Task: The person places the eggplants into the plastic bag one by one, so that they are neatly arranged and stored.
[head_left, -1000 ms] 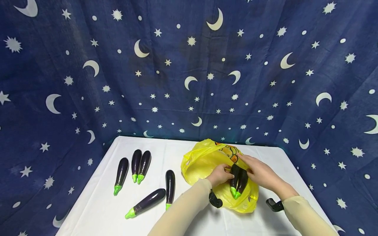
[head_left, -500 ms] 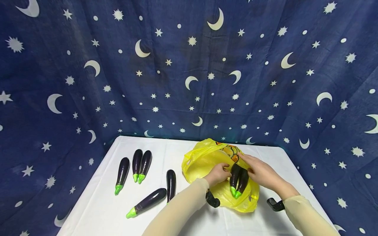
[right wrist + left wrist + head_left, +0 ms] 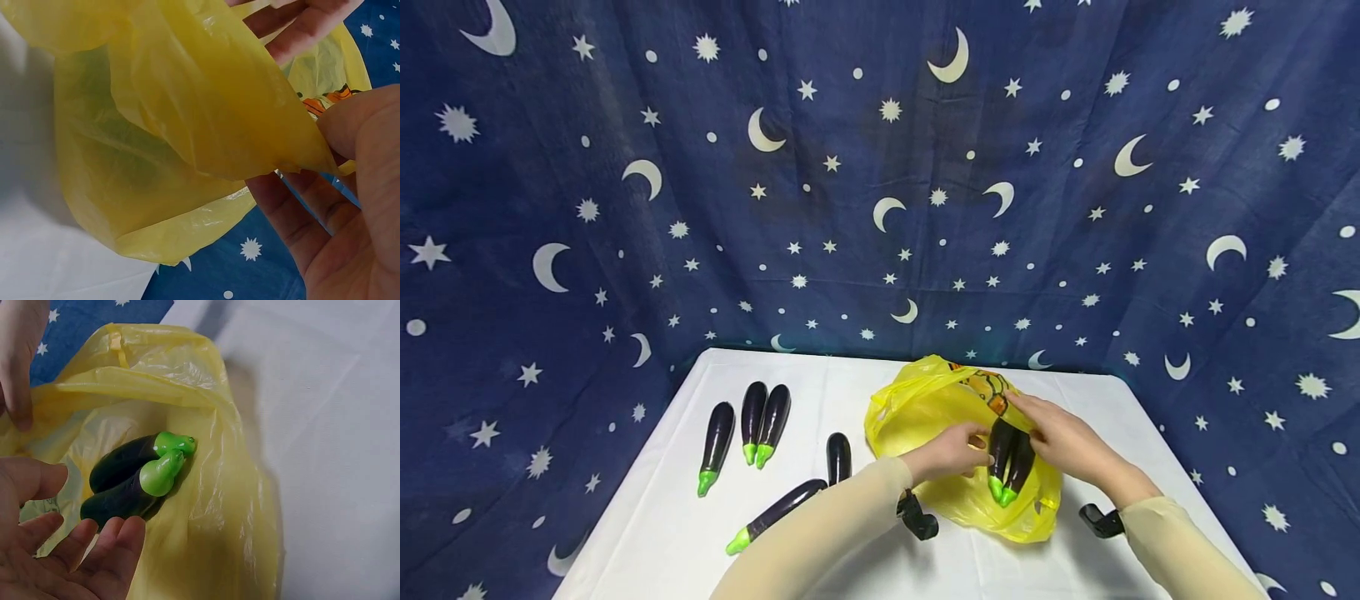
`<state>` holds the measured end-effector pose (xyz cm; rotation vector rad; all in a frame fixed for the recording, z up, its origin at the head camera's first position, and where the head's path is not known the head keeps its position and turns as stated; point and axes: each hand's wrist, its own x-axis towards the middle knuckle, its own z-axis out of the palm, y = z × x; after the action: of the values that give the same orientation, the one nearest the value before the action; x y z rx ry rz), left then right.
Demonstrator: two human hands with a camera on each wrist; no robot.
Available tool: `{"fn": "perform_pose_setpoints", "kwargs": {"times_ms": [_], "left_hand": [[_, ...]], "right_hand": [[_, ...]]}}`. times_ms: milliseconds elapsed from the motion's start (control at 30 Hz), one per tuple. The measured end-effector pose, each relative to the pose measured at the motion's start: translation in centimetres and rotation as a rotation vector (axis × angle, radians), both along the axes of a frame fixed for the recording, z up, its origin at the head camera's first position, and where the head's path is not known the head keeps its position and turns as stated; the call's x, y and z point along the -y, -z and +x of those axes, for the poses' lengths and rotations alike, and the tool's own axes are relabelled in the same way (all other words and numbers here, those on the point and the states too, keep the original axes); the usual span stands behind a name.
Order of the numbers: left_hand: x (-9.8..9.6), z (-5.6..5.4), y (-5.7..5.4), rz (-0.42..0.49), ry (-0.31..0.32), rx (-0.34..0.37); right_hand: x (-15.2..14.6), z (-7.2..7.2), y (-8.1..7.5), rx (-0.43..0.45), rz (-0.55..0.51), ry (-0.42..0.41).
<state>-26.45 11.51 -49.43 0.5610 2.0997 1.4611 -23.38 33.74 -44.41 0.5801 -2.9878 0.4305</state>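
Observation:
A yellow plastic bag (image 3: 898, 425) lies on the table with its mouth spread. Two dark purple eggplants (image 3: 1017, 465) with green stem ends rest side by side inside it; in the left wrist view the eggplants (image 3: 122, 497) show their green ends pointing away from the hand. My left hand (image 3: 951, 454) is inside the bag mouth beside them, its fingers loosely bent and spread with nothing between them. My right hand (image 3: 1067, 437) pinches the bag's right edge; in the right wrist view the bag's rim (image 3: 312, 159) runs between thumb and fingers.
On the left of the white table (image 3: 647, 533) lie three eggplants, such as the leftmost eggplant (image 3: 717, 446). Nearer the bag, one eggplant (image 3: 838, 458) points away and another eggplant (image 3: 782, 510) lies slanted, partly behind the left sleeve. A dark blue starry cloth (image 3: 850, 208) hangs behind.
My left hand has drawn slightly away from the two eggplants in the bag, and its wrist and forearm have swung left. The right hand keeps its place at the bag edge.

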Motion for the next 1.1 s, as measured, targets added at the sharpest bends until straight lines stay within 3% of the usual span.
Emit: {"fn": "perform_pose_setpoints", "kwargs": {"times_ms": [367, 633, 833, 1100], "left_hand": [[1.8, 1.6, -1.6, -0.002, 0.079, -0.016], [4.7, 3.1, -3.1, 0.035, 0.174, -0.002], [7.0, 3.6, -4.0, 0.056, 0.167, -0.014], [10.3, 4.0, -4.8, 0.164, 0.115, -0.020]], "right_hand": [[-0.1, 0.2, 0.0, 0.009, 0.004, 0.009], [-0.2, 0.3, 0.2, 0.024, 0.005, 0.036], [-0.2, 0.2, 0.2, 0.030, 0.006, 0.037], [-0.3, 0.2, 0.4, 0.035, -0.006, 0.033]]}}
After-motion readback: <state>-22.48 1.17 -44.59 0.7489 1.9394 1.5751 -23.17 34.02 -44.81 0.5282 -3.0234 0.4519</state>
